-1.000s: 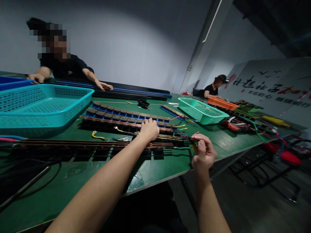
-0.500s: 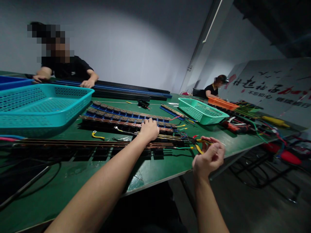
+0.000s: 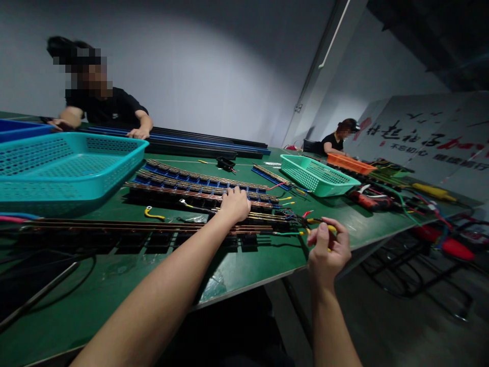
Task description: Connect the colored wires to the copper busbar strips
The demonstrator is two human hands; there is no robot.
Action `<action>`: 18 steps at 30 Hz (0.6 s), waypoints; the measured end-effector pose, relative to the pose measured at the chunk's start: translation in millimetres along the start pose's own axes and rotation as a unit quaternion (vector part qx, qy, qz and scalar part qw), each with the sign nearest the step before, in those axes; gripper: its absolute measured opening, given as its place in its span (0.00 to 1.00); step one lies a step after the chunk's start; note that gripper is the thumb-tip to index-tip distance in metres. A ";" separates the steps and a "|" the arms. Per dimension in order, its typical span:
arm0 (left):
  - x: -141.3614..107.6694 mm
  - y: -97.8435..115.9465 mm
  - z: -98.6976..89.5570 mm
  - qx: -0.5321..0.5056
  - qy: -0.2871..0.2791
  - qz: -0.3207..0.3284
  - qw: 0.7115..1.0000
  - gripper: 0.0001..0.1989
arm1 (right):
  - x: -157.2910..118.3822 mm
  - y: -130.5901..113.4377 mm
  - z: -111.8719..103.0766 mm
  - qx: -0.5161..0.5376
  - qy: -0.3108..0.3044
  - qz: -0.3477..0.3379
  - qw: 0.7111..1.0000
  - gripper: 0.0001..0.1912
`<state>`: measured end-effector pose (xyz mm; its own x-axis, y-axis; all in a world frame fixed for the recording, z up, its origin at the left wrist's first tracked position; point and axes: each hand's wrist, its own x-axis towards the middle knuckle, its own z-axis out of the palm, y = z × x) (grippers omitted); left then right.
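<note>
Over the green table, the right hand grips yellow-handled pliers.

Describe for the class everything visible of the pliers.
The pliers have yellow handles with darker parts, seemingly plastic-coated, and a small dark head, probably metal. The right hand holds the handles, hiding much of them. The head points left in the picture, close to the tip of a green wire, over the green table. Whether it touches any wire, or is closed, is too small to tell.
</note>
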<state>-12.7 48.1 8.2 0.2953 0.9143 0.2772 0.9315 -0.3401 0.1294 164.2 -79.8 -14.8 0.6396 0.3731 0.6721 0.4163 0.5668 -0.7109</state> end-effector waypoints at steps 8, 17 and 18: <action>0.0 0.4 -0.3 0.002 0.003 0.001 1.000 0.22 | -7.1 5.8 -4.6 -0.144 -0.067 -0.048 0.986 0.21; 1.3 0.8 3.1 -0.002 0.000 -0.004 1.000 0.22 | -25.2 -52.1 22.5 -0.017 -0.021 -0.146 0.989 0.20; 1.5 0.8 2.6 -0.003 -0.001 -0.005 1.000 0.22 | -28.4 -59.3 25.8 0.010 -0.027 -0.147 0.989 0.20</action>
<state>-10.9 49.8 6.2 0.2865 0.9181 0.2739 0.9329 -0.3324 0.1384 104.6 -105.1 13.6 0.4576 0.2291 0.8591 0.5656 0.6705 -0.4801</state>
